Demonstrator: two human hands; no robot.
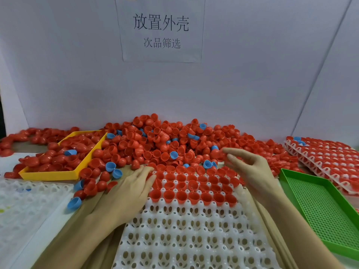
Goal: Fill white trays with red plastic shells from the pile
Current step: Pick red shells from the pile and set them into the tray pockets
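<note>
A white tray (pixel 194 235) with egg-shaped pockets lies in front of me. Its far rows hold red shells (pixel 194 188), open side up; the near rows are bare. Behind it a big pile of red shells (pixel 165 140) spreads along the wall. My left hand (pixel 132 189) lies flat on the tray's far left corner, fingers straight and touching shells there. My right hand (pixel 250 167) hovers over the tray's far right corner. Its fingers are loosely spread, with index finger and thumb reaching to a red shell at the pile's edge; no grip shows.
A yellow tray (pixel 50 174) of red shells sits at the left, beside another white tray (pixel 29 202). Blue shells (pixel 110 166) are scattered in the pile. A green perforated tray (pixel 320 208) lies at the right, with stacked filled white trays (pixel 326 158) behind it. A paper sign (pixel 161 30) hangs on the wall.
</note>
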